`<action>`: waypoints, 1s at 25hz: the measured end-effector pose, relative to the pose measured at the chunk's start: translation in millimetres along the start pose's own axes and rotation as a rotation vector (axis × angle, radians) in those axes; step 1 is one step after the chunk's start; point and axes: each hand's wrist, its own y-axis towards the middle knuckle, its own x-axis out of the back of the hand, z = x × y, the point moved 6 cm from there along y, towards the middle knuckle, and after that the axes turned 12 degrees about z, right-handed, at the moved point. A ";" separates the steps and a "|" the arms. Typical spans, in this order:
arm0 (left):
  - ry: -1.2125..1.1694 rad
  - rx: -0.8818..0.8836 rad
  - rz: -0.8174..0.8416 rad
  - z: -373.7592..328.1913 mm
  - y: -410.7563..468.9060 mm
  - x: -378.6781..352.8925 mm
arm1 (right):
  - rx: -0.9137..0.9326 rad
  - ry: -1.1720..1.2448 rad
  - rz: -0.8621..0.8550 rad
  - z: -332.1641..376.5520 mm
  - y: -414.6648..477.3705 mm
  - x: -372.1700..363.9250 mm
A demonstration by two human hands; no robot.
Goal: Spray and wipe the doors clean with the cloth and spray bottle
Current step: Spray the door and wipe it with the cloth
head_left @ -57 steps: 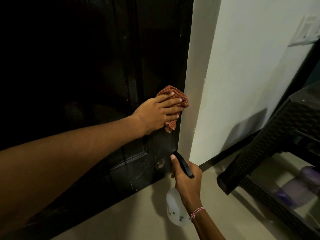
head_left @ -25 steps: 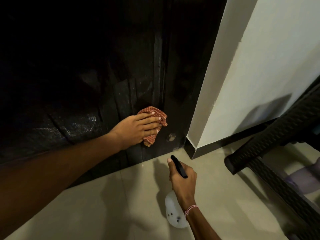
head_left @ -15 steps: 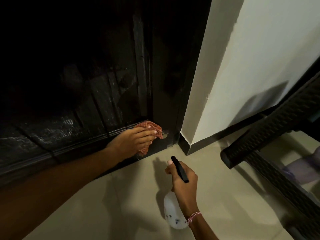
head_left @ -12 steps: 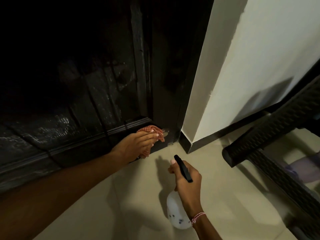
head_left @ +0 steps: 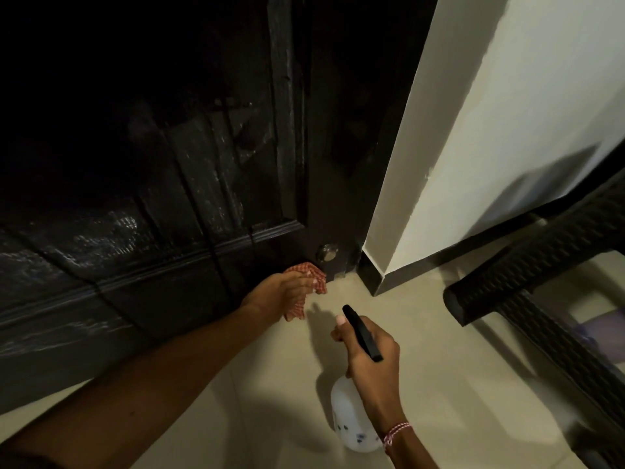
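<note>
The dark door (head_left: 189,204) fills my view from 8 to 12 o'clock, the pale wall (head_left: 507,113) at 1, a black woven chair (head_left: 541,265) at 3. Above the floor (head_left: 456,384) at 6, my right grip (head_left: 370,353) curls round the white bottle (head_left: 348,421), nozzle toward 11. My left grip (head_left: 280,294) bunches the checked cloth (head_left: 304,269) at the door's foot, just under a metal knob (head_left: 326,252).

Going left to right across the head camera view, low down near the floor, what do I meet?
Door → cloth, gripped by the left hand → spray bottle, held by the right hand → chair.
</note>
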 end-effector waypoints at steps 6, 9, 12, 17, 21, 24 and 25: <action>-0.068 0.181 -0.066 35.3 -46.1 -16.2 | 0.038 0.037 0.019 16.7 -18.9 -13.6; -0.132 0.204 -0.102 71.8 -73.6 -8.1 | 0.046 0.037 0.022 20.9 -30.5 -14.4; -0.102 0.265 -0.125 103.7 -100.5 2.9 | 0.047 0.037 0.015 25.7 -40.9 -13.1; -0.070 0.346 -0.151 148.5 -138.6 13.9 | 0.046 0.099 0.011 30.6 -50.7 -7.7; -0.128 0.409 -0.199 175.8 -166.1 20.2 | 0.028 0.151 0.023 37.8 -53.1 -6.6; -0.159 0.526 -0.295 213.8 -200.9 30.2 | 0.061 0.141 0.032 46.9 -47.6 -11.9; -0.162 0.562 -0.333 228.1 -213.6 33.2 | 0.079 0.140 0.033 53.0 -44.4 -15.1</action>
